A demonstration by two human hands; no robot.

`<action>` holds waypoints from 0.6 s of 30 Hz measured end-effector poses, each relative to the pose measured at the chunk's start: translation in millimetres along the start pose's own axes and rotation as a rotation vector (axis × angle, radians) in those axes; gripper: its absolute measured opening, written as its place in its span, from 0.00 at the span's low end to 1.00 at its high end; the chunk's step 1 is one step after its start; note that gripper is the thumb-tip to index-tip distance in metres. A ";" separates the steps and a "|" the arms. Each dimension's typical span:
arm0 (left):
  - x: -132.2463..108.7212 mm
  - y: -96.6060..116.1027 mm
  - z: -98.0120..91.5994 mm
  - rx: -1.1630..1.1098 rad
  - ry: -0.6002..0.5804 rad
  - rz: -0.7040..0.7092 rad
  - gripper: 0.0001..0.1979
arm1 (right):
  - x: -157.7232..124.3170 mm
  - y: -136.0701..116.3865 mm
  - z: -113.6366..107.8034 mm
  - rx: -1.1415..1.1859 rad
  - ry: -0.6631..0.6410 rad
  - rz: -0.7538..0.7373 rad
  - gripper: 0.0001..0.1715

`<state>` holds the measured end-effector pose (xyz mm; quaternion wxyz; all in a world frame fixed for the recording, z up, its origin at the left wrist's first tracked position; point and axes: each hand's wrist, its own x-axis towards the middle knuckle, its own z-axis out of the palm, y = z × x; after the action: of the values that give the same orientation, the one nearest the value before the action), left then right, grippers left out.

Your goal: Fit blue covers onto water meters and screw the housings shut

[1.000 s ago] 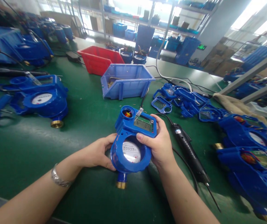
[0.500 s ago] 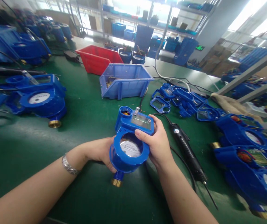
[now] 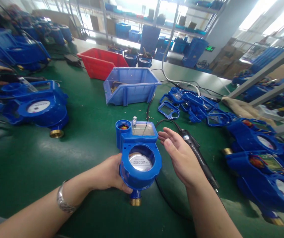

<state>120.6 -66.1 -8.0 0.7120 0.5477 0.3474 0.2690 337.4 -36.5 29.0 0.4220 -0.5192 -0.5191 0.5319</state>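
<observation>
My right hand (image 3: 181, 159) has just left the water meter (image 3: 140, 163) (fingers apart, empty), so only my left hand's (image 3: 110, 173) fingers grip it.

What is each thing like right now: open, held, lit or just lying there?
Left hand, gripping the meter
Right hand, open, beside the meter
Meter, held, dial showing
Screwdriver, lying on the table, partly hidden
Blue bin, open-topped, small brass-coloured pieces inside
Red bin, open-topped, contents hidden
Blue frames, loosely heaped
Green sign, lit
</observation>
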 end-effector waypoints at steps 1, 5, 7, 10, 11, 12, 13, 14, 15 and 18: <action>0.3 0.8 -0.9 -0.013 -0.028 -0.022 0.36 | -8.3 4.0 -3.8 -0.042 0.019 0.013 0.28; 5.0 2.1 -9.5 -0.074 -0.163 -0.082 0.34 | -44.5 20.7 -3.3 -0.199 -0.095 0.032 0.17; 7.1 1.6 -13.0 -0.074 -0.174 -0.060 0.37 | -57.0 26.9 5.3 -0.209 -0.201 0.017 0.21; 7.2 0.5 -13.7 0.020 -0.153 -0.029 0.39 | -64.4 33.4 20.4 -0.195 -0.210 0.007 0.31; 6.6 0.1 -12.1 0.080 -0.141 -0.015 0.40 | -64.7 35.4 24.7 -0.203 -0.175 0.002 0.34; 5.9 -0.4 -9.4 0.145 -0.119 0.010 0.42 | -64.6 37.6 28.5 -0.221 -0.134 -0.007 0.36; 5.1 -1.0 -5.4 0.213 -0.087 0.041 0.43 | -64.4 40.0 32.0 -0.245 -0.092 -0.021 0.37; 4.4 -2.0 -0.3 0.278 -0.041 0.075 0.44 | -64.3 42.5 35.2 -0.272 -0.052 -0.038 0.38; 3.7 -3.3 5.7 0.326 0.017 0.103 0.43 | -64.5 45.0 38.3 -0.298 -0.012 -0.055 0.40; 1.5 -10.3 25.5 0.370 0.206 0.107 0.37 | -66.8 51.0 46.5 -0.374 0.092 -0.119 0.45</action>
<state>141.6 -82.8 -14.2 0.5448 0.6564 0.4320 0.2926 302.9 -113.1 -17.6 0.3721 -0.5806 -0.6188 0.3763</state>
